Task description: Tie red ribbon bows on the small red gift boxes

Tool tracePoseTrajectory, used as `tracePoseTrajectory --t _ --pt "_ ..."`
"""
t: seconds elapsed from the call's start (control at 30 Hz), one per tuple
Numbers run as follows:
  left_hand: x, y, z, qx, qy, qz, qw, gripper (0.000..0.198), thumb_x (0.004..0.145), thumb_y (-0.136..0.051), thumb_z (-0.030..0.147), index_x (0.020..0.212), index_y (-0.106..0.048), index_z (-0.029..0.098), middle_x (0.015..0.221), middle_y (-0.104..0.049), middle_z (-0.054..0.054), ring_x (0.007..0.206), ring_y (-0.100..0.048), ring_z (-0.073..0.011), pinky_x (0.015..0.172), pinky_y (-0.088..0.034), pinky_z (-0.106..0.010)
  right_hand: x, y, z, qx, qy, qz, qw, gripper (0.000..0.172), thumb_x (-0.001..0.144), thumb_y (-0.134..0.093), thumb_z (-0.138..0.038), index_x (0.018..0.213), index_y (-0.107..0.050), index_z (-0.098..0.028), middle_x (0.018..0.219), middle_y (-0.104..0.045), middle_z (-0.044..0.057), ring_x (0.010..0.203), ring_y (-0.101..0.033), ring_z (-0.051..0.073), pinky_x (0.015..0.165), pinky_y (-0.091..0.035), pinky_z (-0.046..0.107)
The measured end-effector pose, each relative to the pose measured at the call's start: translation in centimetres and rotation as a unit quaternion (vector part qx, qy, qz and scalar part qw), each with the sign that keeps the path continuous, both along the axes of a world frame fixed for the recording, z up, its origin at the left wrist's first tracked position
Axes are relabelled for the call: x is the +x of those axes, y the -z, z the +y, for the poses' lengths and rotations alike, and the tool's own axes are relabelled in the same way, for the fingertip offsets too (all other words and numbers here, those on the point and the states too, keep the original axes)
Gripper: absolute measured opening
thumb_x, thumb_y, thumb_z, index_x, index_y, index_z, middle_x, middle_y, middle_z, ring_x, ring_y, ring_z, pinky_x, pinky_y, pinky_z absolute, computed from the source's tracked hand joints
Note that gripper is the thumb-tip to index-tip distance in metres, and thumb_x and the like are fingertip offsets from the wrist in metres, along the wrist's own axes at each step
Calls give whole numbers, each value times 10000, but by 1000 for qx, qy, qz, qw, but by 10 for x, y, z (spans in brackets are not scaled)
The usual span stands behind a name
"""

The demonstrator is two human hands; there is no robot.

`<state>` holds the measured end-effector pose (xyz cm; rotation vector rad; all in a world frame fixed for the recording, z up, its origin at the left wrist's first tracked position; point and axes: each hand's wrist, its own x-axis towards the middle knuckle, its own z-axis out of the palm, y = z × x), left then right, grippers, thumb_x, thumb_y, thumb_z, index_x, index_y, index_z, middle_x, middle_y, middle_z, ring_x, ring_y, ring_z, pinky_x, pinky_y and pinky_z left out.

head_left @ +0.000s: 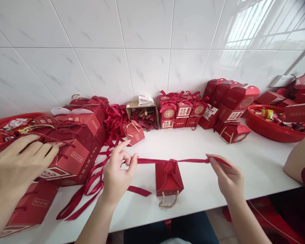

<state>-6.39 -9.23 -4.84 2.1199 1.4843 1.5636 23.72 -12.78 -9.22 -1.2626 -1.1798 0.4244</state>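
In front of me on the white table [193,189] is a small red gift box [170,184], a beige cord handle [168,205] hanging from its near side. A dark red ribbon [193,160] is knotted at the top of the box and stretches out to both sides. To the left of the box, my left hand [119,171] pinches one end, index finger raised. On the other side, my right hand [228,174] grips the opposite end between thumb and fingers. Both hands are apart from the box. Loose ribbons [91,189] lie left of my left hand.
Another person's hand [20,162] touches red boxes [77,157] at left; another person's arm [298,159] is at right. An open carton [156,117], ribboned boxes [184,112] and stacked boxes [231,96] line the wall. A red basin [271,130] holds candies.
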Motion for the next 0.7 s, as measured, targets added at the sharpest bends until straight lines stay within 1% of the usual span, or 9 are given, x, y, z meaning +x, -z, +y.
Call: tracePoseTrajectory --t 0.1,0.17,0.2,0.3,0.37,0.43,0.53,0.6,0.7 --pt "-39 36 -3 -95 -52 69 992 389 841 -516 173 1227 -480 205 617 -366 70 553 -451 -114 655 -457 -241 33 39 -18 -167 79 35 982 277 746 -689 -445 845 -743 -192 780 -739 80 825 -690 302 763 -557 418" --pt "-56 56 -5 -147 -42 115 982 338 836 -498 181 1172 -515 212 610 -377 65 542 -465 -126 619 -456 -246 48 57 -27 -252 82 56 963 376 701 -703 -504 873 -736 -171 799 -740 103 872 -682 339 778 -553 442" --pt "-60 64 -6 -159 -33 134 978 319 827 -512 194 1144 -536 220 644 -432 47 589 -505 -141 639 -466 -262 52 63 -30 -267 76 67 958 429 699 -697 -521 947 -721 -172 876 -739 109 926 -671 344 801 -548 441" --pt "-48 70 -9 -152 -13 119 981 186 804 -565 231 988 -589 234 875 -577 -30 865 -586 -215 796 -479 -332 50 66 -30 -214 95 81 969 534 754 -647 -526 1183 -602 -213 1208 -638 104 1129 -583 316 912 -499 423" --pt "-25 65 -12 -165 18 54 985 124 822 -556 242 944 -577 234 990 -585 -52 980 -575 -230 870 -469 -348 39 60 -24 -161 105 54 980 457 802 -602 -506 1159 -593 -221 1242 -605 99 1161 -552 295 939 -473 412" --pt "1 58 -14 -201 74 -7 977 157 837 -542 246 994 -552 237 1036 -577 -53 1022 -567 -220 913 -460 -352 22 53 -15 -139 41 2 989 337 853 -543 -484 1025 -635 -209 1106 -650 99 1079 -584 276 896 -480 394" --pt "33 54 -12 -248 131 -53 958 222 805 -559 223 1024 -523 233 1056 -559 -53 1052 -549 -216 955 -438 -370 -9 45 0 -146 -130 -72 978 283 900 -487 -443 926 -631 -200 974 -661 83 973 -606 242 855 -478 366" --pt "45 57 -10 -284 142 -73 946 228 771 -564 195 990 -505 226 1011 -541 -46 999 -548 -206 912 -452 -363 -27 45 7 -170 -212 -77 959 256 897 -511 -435 928 -595 -195 956 -647 69 933 -605 218 821 -480 338" --pt "49 64 -7 -344 150 -116 920 247 763 -553 185 975 -437 230 929 -495 -19 873 -534 -171 772 -482 -312 -42 47 12 -214 -273 -26 938 286 890 -520 -476 859 -530 -192 787 -587 13 723 -561 157 652 -459 275"
